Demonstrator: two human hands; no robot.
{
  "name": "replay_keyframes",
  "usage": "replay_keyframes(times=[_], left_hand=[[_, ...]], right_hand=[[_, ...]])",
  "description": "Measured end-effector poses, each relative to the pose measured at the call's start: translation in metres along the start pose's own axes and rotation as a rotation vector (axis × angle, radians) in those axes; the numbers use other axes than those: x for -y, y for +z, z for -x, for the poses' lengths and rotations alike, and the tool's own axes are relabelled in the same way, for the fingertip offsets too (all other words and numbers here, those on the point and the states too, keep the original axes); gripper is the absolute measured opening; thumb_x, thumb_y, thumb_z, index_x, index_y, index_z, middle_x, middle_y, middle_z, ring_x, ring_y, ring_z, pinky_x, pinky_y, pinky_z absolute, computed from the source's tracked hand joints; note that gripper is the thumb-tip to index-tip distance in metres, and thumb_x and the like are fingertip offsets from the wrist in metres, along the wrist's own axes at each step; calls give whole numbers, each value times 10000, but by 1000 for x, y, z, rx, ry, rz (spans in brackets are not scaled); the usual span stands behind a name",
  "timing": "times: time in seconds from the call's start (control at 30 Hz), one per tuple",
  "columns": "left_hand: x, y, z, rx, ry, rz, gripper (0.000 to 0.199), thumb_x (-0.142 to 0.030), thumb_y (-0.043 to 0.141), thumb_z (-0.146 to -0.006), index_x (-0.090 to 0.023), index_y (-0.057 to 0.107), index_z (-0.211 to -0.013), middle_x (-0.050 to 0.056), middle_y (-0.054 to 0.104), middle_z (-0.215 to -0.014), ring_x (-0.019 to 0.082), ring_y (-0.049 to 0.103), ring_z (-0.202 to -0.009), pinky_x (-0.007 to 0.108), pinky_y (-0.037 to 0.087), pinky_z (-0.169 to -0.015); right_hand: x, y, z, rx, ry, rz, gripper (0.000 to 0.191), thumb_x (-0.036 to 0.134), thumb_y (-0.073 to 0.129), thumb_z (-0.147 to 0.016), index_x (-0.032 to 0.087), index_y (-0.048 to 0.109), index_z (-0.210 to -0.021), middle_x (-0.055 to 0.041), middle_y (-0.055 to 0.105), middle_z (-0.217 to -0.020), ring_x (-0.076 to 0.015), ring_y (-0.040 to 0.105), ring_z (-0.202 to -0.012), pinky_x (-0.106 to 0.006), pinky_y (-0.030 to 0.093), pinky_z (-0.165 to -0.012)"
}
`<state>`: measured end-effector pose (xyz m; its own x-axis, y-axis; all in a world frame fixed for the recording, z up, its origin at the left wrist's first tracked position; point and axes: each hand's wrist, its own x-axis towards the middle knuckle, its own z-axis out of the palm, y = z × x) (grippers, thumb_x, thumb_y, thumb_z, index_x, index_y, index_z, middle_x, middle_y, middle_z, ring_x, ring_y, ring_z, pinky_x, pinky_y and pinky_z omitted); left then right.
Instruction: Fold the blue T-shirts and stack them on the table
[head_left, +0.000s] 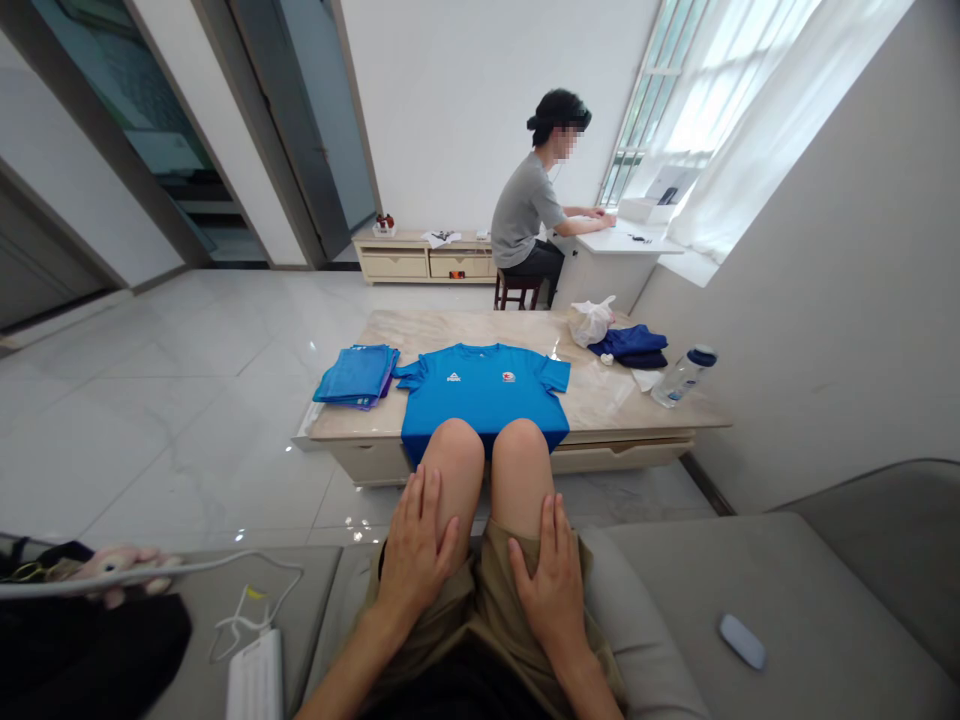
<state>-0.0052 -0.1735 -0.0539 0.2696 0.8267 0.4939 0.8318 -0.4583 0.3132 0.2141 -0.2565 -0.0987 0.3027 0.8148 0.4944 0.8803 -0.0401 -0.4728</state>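
Observation:
My left hand [420, 545] lies flat on my left thigh, fingers stretched out and holding nothing. On the other thigh rests my right hand [551, 580], also open, partly over the hem of my khaki shorts [499, 560]. Beyond my knees a blue T-shirt [487, 385] is spread on the low table [420, 325], collar away from me. Its lower part hangs over the table's front edge, and my knees hide some of it. Left of the shirt sits a stack of folded blue clothes in clear bags [356, 377].
A water bottle [684, 377], dark blue folded clothing [630, 343] and a white plastic bag [591, 320] stand at the table's right. A power strip [255, 675] with cables and a pale oval object [742, 641] lie on the sofa. Another person [525, 205] sits at a white desk [626, 238].

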Motion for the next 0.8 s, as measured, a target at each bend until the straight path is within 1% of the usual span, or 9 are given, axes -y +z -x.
replay_keyframes(times=[0.17, 0.27, 0.37, 0.43, 0.53, 0.57, 0.63, 0.7, 0.8], left_hand=[[4, -4, 1, 30, -49, 32, 801, -348, 550, -1093, -303, 196, -1810, 150, 326, -1828, 371, 453, -1615, 545, 479, -1248], [8, -8, 1, 67, -86, 95, 798, -363, 559, -1090, -337, 209, -1806, 120, 295, -1846, 365, 420, -1640, 551, 468, -1268], [28, -5, -8, 157, -154, 275, 740, -412, 539, -1105, -352, 267, -1791, 83, 296, -1851, 325, 393, -1663, 531, 421, -1322], [54, 7, -24, 223, -263, 430, 646, -454, 450, -1139, -329, 347, -1764, 76, 384, -1815, 282, 423, -1650, 503, 400, -1343], [105, 41, -62, 263, -458, 514, 626, -549, 356, -1148, -255, 495, -1683, 114, 531, -1719, 284, 507, -1595, 527, 413, -1332], [122, 56, -79, 256, -483, 487, 657, -587, 379, -1131, -223, 526, -1657, 138, 554, -1696, 306, 520, -1584, 551, 413, -1327], [149, 87, -115, 254, -447, 418, 693, -603, 396, -1108, -178, 544, -1635, 167, 565, -1681, 328, 518, -1582, 575, 394, -1333], [165, 120, -151, 284, -400, 342, 677, -546, 373, -1106, -134, 566, -1608, 189, 588, -1654, 329, 532, -1568, 577, 378, -1342], [169, 167, -197, 363, -316, 224, 658, -446, 346, -1107, -77, 566, -1606, 211, 552, -1681, 322, 483, -1606, 551, 352, -1359]], right_hand=[[1, -1, -1, 50, 13, -64, 877, 560, 534, -1115, 271, 114, -1829, -154, 272, -1843, -424, 406, -1629, -651, 449, -1254], [-3, -7, 1, 136, 75, -163, 852, 567, 523, -1118, 296, 138, -1828, -115, 219, -1863, -412, 340, -1672, -662, 397, -1298], [-27, -8, -11, 308, 246, -379, 747, 574, 445, -1144, 321, 228, -1813, -49, 231, -1864, -324, 285, -1707, -582, 324, -1369], [-58, 1, -34, 394, 395, -532, 696, 607, 377, -1154, 312, 340, -1783, -43, 337, -1828, -274, 342, -1687, -520, 301, -1387], [-113, 36, -91, 364, 549, -587, 781, 716, 343, -1115, 244, 478, -1723, -112, 477, -1748, -310, 479, -1612, -546, 335, -1364], [-129, 52, -115, 348, 539, -532, 824, 745, 410, -1082, 225, 488, -1717, -131, 487, -1739, -335, 482, -1608, -563, 345, -1354], [-150, 87, -166, 340, 450, -392, 873, 752, 476, -1042, 198, 485, -1717, -163, 525, -1707, -368, 512, -1581, -584, 415, -1307], [-157, 124, -214, 339, 308, -277, 823, 679, 407, -1078, 169, 468, -1721, -178, 530, -1700, -355, 520, -1574, -572, 440, -1288], [-149, 177, -265, 390, 109, -96, 749, 535, 299, -1121, 97, 467, -1705, -200, 461, -1744, -334, 411, -1647, -553, 350, -1338]])
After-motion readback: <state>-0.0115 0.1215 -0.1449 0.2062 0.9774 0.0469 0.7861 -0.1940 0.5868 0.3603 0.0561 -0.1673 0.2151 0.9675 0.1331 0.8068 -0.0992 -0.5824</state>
